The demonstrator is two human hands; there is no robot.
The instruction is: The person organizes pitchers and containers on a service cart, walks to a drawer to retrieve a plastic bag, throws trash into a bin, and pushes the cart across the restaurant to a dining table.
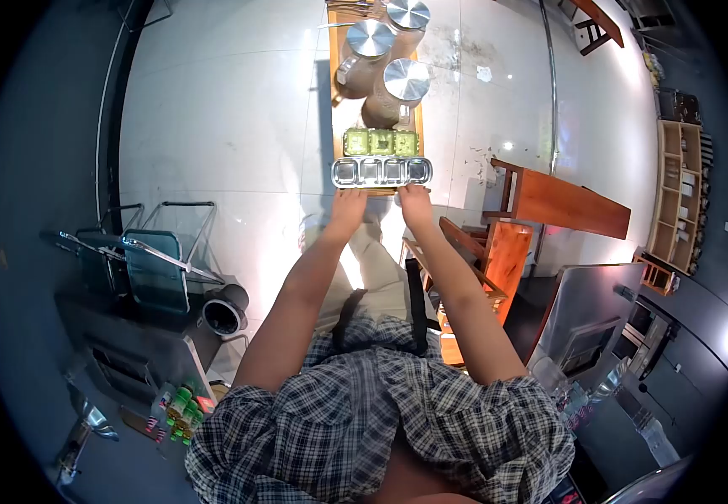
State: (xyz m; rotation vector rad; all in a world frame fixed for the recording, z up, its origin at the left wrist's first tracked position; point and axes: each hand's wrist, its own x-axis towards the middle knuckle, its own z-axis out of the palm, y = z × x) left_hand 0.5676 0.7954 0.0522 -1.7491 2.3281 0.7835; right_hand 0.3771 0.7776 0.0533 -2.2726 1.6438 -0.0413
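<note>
A long wooden board or narrow table (420, 147) stretches away in front of me. At its near end lies a silver metal tray (381, 160) with several compartments. My left hand (349, 206) is at the near edge by the tray's left part, and my right hand (415, 202) is at the same edge by its right part. The fingers of both hands are small and partly hidden, so their grip is unclear. Just beyond the tray stand green glass containers (381, 142) in a row. Behind them are several large jars with silver lids (407, 80), holding brown contents.
Cutlery (355, 8) lies at the far end. Wooden stools or benches (561, 202) stand to the right, with a wooden shelf (679, 197) beyond. On the left are a folding chair (158, 267) and a black bin (225, 309).
</note>
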